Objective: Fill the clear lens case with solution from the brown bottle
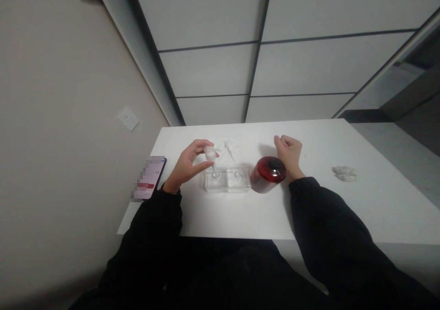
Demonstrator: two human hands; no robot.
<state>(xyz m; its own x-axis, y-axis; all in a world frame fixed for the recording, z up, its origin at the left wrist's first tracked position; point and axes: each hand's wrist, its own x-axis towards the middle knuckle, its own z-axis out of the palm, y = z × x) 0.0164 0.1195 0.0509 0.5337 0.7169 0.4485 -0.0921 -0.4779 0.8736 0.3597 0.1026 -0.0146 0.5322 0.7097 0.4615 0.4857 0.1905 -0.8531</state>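
My left hand [192, 163] pinches a white pump head [210, 153] between thumb and fingers. Its thin tube points down at the left opening of a clear two-compartment dispenser [227, 185]. Whether the tube's tip is inside that opening I cannot tell. The dispenser stands on the white table, touching or very near a red-brown bottle [263, 177] with a dark top. Beyond that bottle, my right hand [289, 154] is closed in a fist on the table, with no object showing in it. A second white pump [229, 150] lies behind the dispenser.
A phone [150, 178] lies at the table's left edge, its screen lit. To the right is a crumpled tissue or wrapper [344, 173]. White paneled doors [209, 71] rise behind the table [233, 213], and a wall with a socket [128, 119] is at left.
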